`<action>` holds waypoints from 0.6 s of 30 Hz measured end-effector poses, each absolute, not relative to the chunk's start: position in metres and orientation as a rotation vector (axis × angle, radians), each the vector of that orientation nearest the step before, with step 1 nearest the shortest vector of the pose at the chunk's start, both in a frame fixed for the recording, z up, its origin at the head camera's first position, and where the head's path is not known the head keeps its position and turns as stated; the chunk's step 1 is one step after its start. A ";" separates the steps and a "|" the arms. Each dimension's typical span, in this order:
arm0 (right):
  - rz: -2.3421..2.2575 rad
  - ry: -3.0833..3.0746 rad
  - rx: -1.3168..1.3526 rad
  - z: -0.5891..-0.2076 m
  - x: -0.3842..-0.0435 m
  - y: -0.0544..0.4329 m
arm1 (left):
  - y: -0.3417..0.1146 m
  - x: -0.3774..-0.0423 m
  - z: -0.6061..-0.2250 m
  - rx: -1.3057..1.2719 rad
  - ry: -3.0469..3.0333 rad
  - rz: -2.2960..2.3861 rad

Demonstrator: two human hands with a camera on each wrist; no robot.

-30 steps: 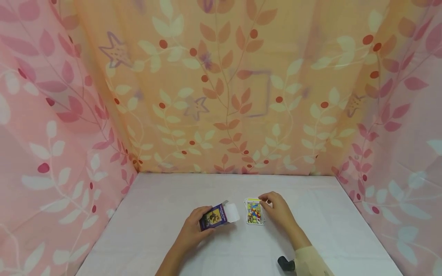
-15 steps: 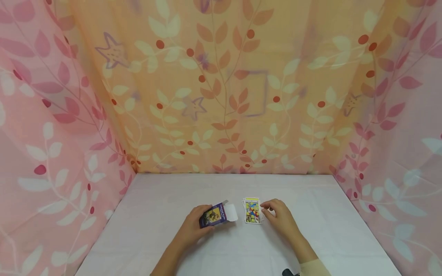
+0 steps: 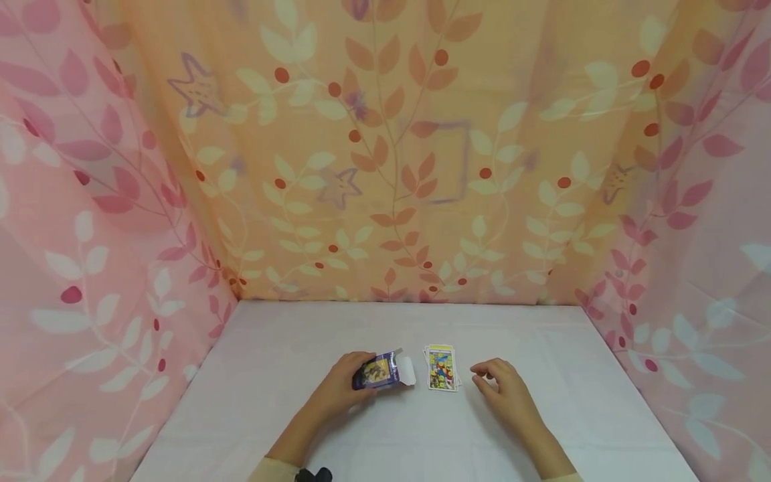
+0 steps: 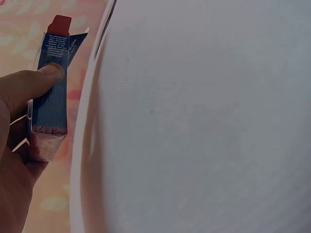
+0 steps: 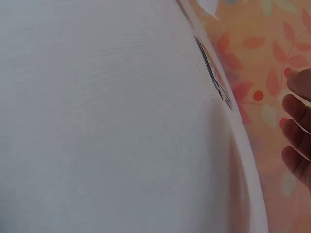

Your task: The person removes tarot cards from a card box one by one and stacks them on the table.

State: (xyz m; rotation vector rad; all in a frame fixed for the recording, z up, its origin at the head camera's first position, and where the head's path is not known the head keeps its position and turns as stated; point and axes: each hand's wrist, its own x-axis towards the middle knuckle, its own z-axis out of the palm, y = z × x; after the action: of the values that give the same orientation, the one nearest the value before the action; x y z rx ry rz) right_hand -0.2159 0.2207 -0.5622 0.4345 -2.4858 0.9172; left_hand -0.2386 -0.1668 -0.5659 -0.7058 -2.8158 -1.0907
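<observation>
My left hand (image 3: 340, 388) grips a dark blue card box (image 3: 376, 372) with a picture on its front. The box's white end flap (image 3: 407, 372) stands open toward the right. In the left wrist view the thumb presses the narrow printed side of the card box (image 4: 52, 102). A small stack of illustrated cards (image 3: 442, 370) lies face up on the table, its edges slightly uneven. Just right of the stack, my right hand (image 3: 506, 391) hovers apart from it, fingers loosely bent and holding nothing. Its fingertips also show in the right wrist view.
A white cloth covers the table (image 3: 265, 348). Leaf-patterned curtains (image 3: 391, 234) hang behind it and at both sides. A black object (image 3: 314, 474) shows by the left sleeve at the bottom edge.
My right hand has let go of the card stack's edge and drawn away to the right. The left hand still holds the box, which has tilted a little.
</observation>
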 end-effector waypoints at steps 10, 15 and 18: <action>0.899 -2.498 0.424 -0.566 -0.205 0.223 | -0.168 -0.245 -0.563 -0.716 -2.872 -1.039; 0.895 -2.498 0.427 -0.566 -0.200 0.223 | -0.166 -0.249 -0.562 -0.702 -2.929 -1.021; 0.882 -2.499 0.425 -0.564 -0.199 0.224 | -0.165 -0.252 -0.561 -0.690 -2.969 -1.010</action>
State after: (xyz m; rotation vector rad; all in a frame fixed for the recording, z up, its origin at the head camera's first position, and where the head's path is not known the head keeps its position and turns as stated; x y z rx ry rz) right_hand -0.1989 0.2245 -0.5644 0.4249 -2.4992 0.8817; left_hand -0.2517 -0.1651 -0.5614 -0.6905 -2.9686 -1.0097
